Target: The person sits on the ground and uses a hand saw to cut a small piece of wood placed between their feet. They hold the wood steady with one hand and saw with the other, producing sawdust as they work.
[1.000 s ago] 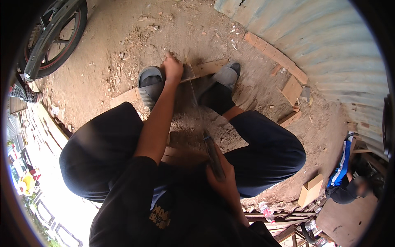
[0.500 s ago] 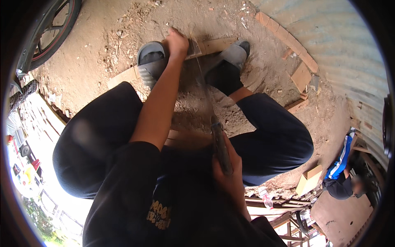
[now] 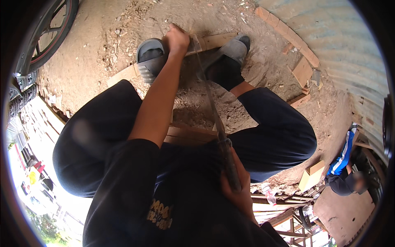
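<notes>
A long strip of wood (image 3: pixel 220 40) lies across the ground under my two sandalled feet, the left sandal (image 3: pixel 150 57) and the right sandal (image 3: pixel 234 50). My left hand (image 3: pixel 177 41) grips the strip between the feet, its fingers partly hidden on the far side. In my right hand (image 3: pixel 238 185), close to my lap, is the dark straight handle of a hand saw (image 3: pixel 212 101). Its long thin blade slants away from me and crosses the strip just right of my left hand. Blur keeps the blade's teeth from showing.
Wood pieces (image 3: pixel 302 71) and a row of bricks (image 3: pixel 284 35) line the corrugated metal wall (image 3: pixel 329 37). A motorbike wheel (image 3: pixel 53 37) stands at far left. At lower right are a cardboard box (image 3: pixel 311 175), a plastic bottle (image 3: pixel 268 193) and another person (image 3: pixel 343 181).
My right hand has drawn the saw handle back toward my body and slightly right. The blade still crosses the wood strip, and my left hand stays in place.
</notes>
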Motion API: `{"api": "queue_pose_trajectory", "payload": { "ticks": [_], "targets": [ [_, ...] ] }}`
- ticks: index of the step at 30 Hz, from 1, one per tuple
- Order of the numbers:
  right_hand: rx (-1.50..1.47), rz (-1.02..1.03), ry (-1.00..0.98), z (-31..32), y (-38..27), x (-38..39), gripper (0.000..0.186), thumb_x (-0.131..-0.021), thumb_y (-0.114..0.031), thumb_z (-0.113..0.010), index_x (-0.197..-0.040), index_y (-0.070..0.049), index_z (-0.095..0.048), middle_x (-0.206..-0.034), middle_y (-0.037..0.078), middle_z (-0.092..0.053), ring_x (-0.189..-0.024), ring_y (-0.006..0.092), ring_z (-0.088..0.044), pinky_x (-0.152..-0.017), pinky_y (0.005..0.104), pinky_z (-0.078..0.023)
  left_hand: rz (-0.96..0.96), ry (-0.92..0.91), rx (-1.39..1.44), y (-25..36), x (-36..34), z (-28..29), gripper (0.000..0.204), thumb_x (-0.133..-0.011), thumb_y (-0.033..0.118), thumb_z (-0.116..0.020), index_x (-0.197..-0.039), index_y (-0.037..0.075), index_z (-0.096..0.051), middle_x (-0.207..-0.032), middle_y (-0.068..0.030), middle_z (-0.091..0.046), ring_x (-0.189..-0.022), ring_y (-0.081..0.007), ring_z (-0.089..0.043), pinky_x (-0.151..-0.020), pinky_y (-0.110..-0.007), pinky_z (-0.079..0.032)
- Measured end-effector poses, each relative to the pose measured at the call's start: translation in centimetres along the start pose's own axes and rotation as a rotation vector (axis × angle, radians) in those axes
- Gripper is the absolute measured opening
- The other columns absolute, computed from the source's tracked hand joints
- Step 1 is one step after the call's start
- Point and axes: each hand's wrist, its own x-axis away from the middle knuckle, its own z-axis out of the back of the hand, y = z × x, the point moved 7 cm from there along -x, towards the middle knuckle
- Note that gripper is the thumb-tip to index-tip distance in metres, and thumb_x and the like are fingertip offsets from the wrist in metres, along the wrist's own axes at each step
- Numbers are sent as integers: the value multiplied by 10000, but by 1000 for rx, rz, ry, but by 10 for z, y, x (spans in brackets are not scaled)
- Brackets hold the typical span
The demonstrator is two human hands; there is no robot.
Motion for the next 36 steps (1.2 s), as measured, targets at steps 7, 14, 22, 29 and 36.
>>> {"api": "queue_pose_trajectory", "payload": {
  "ticks": [7, 14, 22, 29, 36],
  "targets": [
    [-37, -16, -34, -10, 1, -30, 579, -832, 63, -467, -1404, 46, -379, -1247, 227, -587, -1157, 228, -583, -946, 296, -439, -17, 40, -67, -12, -7, -10, 283, -808, 173, -582, -997, -31, -534, -838, -289, -656, -806, -451, -661, -754, -517, -519],
    [-120, -160, -101, -14, 3, -35, 607, -817, 72, -456, -1417, 37, -368, -1281, 235, -568, -1223, 244, -539, -965, 298, -438, -42, 28, -15, -5, 4, 2, 299, -772, 155, -613, -988, -27, -515, -827, -282, -659, -773, -426, -675, -667, -462, -553],
    [-74, 30, -34, -7, 5, -13, 611, -812, 74, -468, -1414, 45, -366, -1298, 243, -554, -1225, 245, -540, -974, 307, -434, -89, 110, -69, 4, 13, 13, 204, -774, 188, -612, -867, 8, -587, -728, -249, -658, -722, -417, -671, -660, -481, -541],
    [102, 256, 53, 2, 0, -7, 645, -824, 27, -528, -1439, -12, -339, -953, 239, -650, -834, 292, -703, -733, 316, -525, -89, 164, -81, -7, 0, -10, 232, -789, 222, -598, -765, -5, -637, -722, -255, -656, -693, -413, -671, -652, -472, -544],
    [-10, 5, -64, -6, 7, -41, 625, -837, 30, -509, -1438, -18, -345, -1054, 261, -637, -957, 287, -690, -807, 326, -516, -103, 64, -27, -7, 0, -8, 316, -854, 231, -527, -832, -56, -657, -795, -307, -648, -776, -450, -662, -681, -481, -548]
  ]
}}
